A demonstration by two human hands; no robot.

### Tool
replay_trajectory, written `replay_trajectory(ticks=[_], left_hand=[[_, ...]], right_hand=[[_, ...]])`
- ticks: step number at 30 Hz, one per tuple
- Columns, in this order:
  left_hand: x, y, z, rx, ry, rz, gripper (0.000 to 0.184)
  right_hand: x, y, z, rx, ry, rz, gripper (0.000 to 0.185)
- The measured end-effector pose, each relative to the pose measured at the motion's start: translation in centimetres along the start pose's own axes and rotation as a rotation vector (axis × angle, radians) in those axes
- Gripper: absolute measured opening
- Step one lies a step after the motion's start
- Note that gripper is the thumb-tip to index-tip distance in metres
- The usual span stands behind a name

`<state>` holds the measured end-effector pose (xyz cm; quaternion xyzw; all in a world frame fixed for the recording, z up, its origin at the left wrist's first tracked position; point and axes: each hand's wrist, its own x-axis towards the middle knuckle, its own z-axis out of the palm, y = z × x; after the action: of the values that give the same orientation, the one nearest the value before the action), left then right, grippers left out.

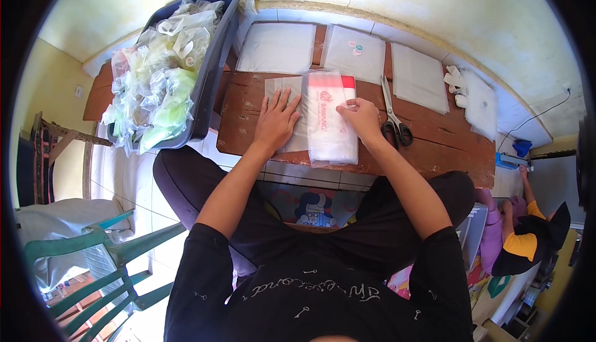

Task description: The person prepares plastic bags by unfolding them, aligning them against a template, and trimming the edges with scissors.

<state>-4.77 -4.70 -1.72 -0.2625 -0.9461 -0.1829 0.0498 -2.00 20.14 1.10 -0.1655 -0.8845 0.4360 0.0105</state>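
My left hand (277, 119) lies flat with its fingers spread on a clear plastic sheet (297, 140) on the low brown wooden table (239, 121). Beside it is a pack of plastic bags (329, 140) with red print and a red top edge, in a clear wrapper. My right hand (362, 117) pinches the pack's right side between thumb and fingers; the exact grip is partly hidden. Just right of that hand, scissors (390, 109) with black handles lie with their blades pointing away from me.
Stacks of clear plastic bags (277, 47) line the table's far side, one stack (354, 51) bearing small round stickers. A grey tub (202, 103) full of crumpled plastic stands left. A green chair (118, 252) is lower left. Another person (521, 242) sits at right.
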Motion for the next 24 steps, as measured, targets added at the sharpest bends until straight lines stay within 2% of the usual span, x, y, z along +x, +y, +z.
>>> replay_trajectory(ticks=[8, 16, 20, 24], left_hand=[[-0.1, 0.5, 0.2, 0.018, 0.007, -0.014, 0.048], [0.0, 0.5, 0.2, 0.016, 0.01, -0.015, 0.048], [0.0, 0.5, 0.1, 0.005, -0.003, -0.02, 0.049], [0.0, 0.5, 0.2, 0.008, -0.006, -0.025, 0.049]], right_hand=[[-0.4, -1.3, -0.5, -0.002, -0.005, 0.0, 0.045], [0.1, -0.2, -0.4, 0.0, -0.018, 0.038, 0.027], [0.6, 0.8, 0.1, 0.009, -0.019, 0.074, 0.026], [-0.5, -1.0, -0.9, -0.026, 0.016, 0.005, 0.028]])
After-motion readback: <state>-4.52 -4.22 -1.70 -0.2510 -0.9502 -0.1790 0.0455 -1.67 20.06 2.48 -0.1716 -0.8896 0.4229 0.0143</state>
